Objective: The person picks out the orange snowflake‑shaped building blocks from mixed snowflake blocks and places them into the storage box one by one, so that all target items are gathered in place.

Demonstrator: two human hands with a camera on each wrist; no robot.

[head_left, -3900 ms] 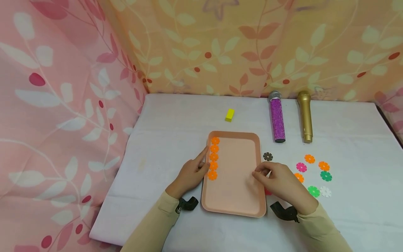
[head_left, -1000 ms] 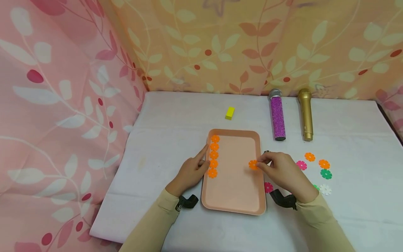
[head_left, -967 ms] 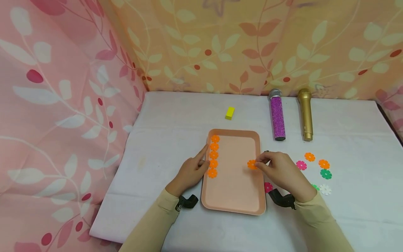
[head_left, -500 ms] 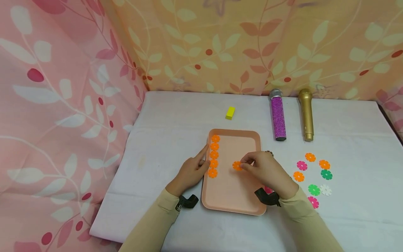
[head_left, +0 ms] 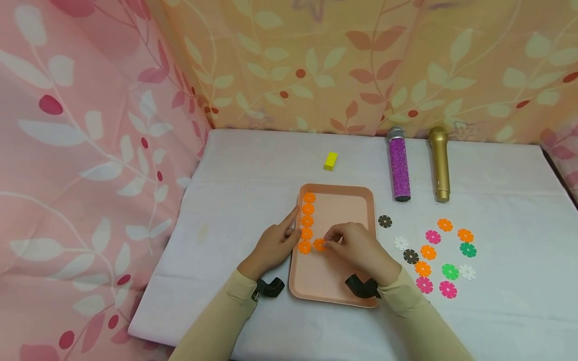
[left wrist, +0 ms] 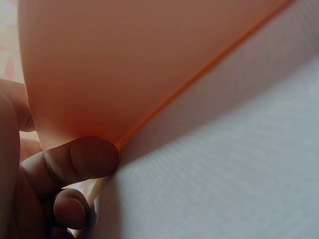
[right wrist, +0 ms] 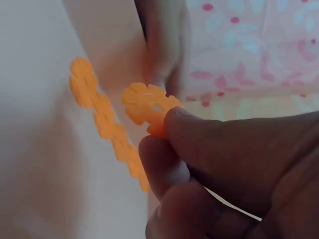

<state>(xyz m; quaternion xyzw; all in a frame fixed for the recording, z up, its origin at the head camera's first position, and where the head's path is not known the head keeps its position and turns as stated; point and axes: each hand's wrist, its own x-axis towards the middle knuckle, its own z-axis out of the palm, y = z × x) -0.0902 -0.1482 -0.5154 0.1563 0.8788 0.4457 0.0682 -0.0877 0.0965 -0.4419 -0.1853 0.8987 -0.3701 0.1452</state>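
Observation:
My right hand (head_left: pixel 361 249) pinches an orange flower-shaped plastic disc (right wrist: pixel 144 103) between thumb and fingertips. It is over the pink tray (head_left: pixel 338 205), just right of the near end of a column of several matching orange discs (head_left: pixel 307 220) along the tray's left side. In the right wrist view the held disc is tilted, with its slotted edge pointing toward that column (right wrist: pixel 104 117). At the tray's left rim, my left hand (head_left: pixel 272 246) touches the edge with a straight index finger and the thumb (left wrist: pixel 94 158); its other fingers are curled below.
Right of the tray lie several loose flower discs in orange, pink (head_left: pixel 433 237), green (head_left: pixel 450 272), white (head_left: pixel 467 272) and black (head_left: pixel 385 221). A yellow block (head_left: pixel 330 161), a purple glitter microphone (head_left: pixel 399 168) and a gold microphone (head_left: pixel 440 168) lie behind on the white-covered table.
My right hand, first seen without a visible disc at the tray's right rim, has carried an orange disc leftward across the tray to the column. The left hand has stayed at the rim.

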